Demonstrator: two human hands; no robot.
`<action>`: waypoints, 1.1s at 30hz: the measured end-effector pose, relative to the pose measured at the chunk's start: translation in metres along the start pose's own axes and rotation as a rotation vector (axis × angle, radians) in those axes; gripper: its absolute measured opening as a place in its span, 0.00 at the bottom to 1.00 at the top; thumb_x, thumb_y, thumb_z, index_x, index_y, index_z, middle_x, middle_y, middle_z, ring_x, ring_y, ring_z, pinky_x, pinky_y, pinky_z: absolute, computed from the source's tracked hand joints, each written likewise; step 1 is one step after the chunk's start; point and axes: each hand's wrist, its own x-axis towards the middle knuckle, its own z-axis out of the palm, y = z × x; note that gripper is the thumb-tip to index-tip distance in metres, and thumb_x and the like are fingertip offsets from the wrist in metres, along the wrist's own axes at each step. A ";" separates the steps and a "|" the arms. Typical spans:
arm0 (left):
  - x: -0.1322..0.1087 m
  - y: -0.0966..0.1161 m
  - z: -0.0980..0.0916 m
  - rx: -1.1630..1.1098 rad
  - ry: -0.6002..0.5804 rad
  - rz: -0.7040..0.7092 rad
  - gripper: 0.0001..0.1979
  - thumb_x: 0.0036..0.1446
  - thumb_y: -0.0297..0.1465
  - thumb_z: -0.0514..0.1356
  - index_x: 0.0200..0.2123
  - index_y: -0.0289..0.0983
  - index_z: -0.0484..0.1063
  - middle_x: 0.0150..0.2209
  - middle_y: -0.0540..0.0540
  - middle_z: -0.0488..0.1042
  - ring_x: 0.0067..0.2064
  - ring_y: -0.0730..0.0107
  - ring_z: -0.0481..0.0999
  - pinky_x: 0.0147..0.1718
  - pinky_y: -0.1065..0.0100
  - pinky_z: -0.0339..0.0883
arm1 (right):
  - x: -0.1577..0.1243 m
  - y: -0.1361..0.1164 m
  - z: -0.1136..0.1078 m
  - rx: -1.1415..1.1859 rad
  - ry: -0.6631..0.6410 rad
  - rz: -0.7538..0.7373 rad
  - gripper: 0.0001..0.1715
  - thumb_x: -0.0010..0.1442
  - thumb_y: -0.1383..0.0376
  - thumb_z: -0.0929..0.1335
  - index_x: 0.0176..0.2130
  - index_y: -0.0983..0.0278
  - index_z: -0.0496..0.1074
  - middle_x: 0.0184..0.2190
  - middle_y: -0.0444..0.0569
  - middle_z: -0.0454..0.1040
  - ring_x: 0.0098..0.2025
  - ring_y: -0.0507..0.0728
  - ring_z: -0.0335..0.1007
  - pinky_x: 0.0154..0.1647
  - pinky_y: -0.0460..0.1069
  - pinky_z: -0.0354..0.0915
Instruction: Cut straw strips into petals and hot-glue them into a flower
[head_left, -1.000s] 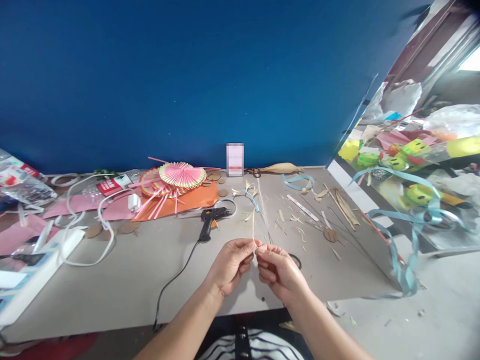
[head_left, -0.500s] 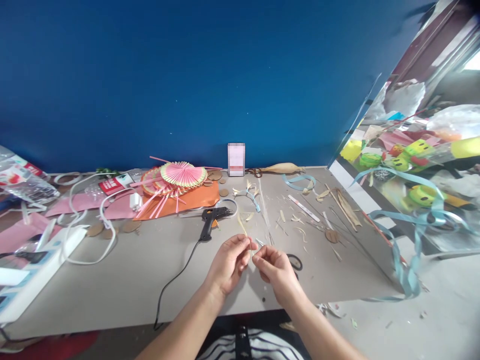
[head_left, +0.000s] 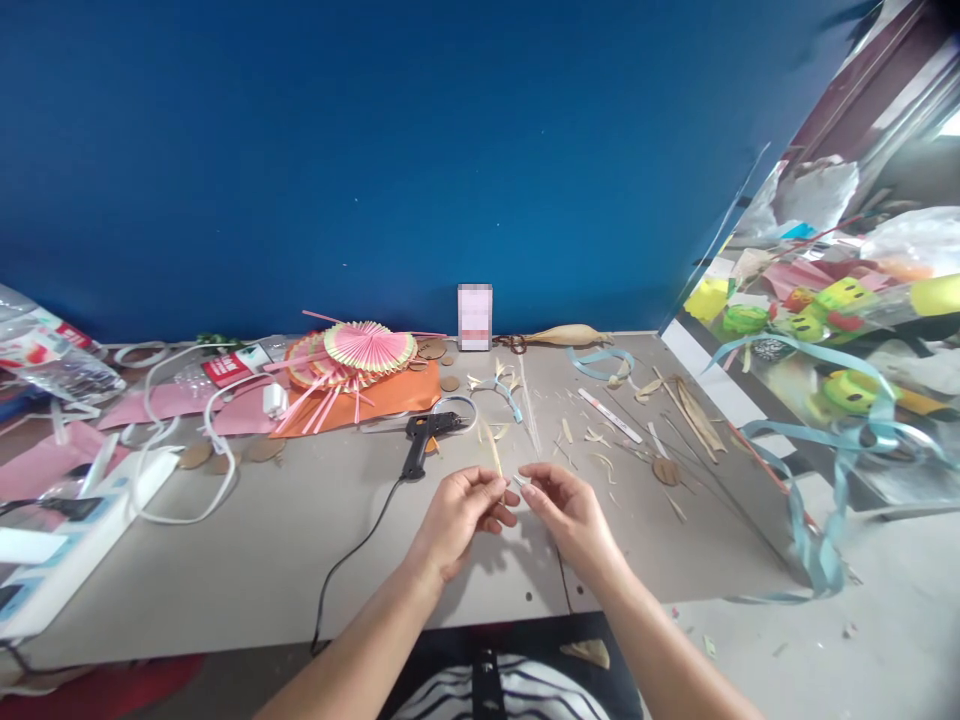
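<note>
My left hand [head_left: 461, 512] and my right hand [head_left: 571, 516] meet over the grey table [head_left: 247, 560], a little in front of me. The left fingers pinch a thin pale straw strip [head_left: 493, 452] that sticks up and away from the hand. The right thumb and forefinger pinch close to the strip's lower end; what they hold is too small to make out. A black glue gun [head_left: 420, 440] lies just beyond the left hand, its cord running toward the table's near edge.
Pink folded paper fans [head_left: 367, 350] rest on orange paper at the back. Straw scraps, a blue ribbon [head_left: 600, 362] and a white pen [head_left: 607, 414] litter the right side. White cable and a power strip [head_left: 82, 520] lie at left. A cluttered shelf stands at right.
Both hands moved slightly forward and higher over the table. The straw strip has tilted from upright to leaning left. The right hand's fingers have loosened a little.
</note>
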 end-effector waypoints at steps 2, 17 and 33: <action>-0.004 -0.002 0.005 0.100 -0.044 0.018 0.11 0.49 0.35 0.59 0.26 0.31 0.67 0.23 0.47 0.72 0.21 0.77 0.71 0.19 0.77 0.60 | 0.004 -0.004 0.000 0.038 -0.082 0.012 0.15 0.49 0.57 0.67 0.34 0.66 0.68 0.20 0.42 0.66 0.23 0.51 0.62 0.26 0.45 0.59; -0.017 -0.014 -0.007 0.257 -0.093 -0.028 0.11 0.48 0.35 0.58 0.25 0.32 0.67 0.16 0.51 0.68 0.14 0.80 0.63 0.15 0.76 0.53 | 0.026 -0.010 -0.027 -0.045 0.114 -0.008 0.17 0.51 0.54 0.64 0.29 0.66 0.69 0.19 0.42 0.64 0.15 0.45 0.50 0.16 0.44 0.47; 0.026 0.001 -0.039 0.027 0.023 -0.130 0.09 0.41 0.32 0.60 0.23 0.30 0.67 0.25 0.47 0.71 0.12 0.91 0.47 0.12 0.76 0.34 | 0.004 0.015 -0.068 -1.422 -0.293 0.081 0.06 0.47 0.66 0.63 0.26 0.65 0.69 0.24 0.51 0.73 0.27 0.58 0.70 0.21 0.46 0.48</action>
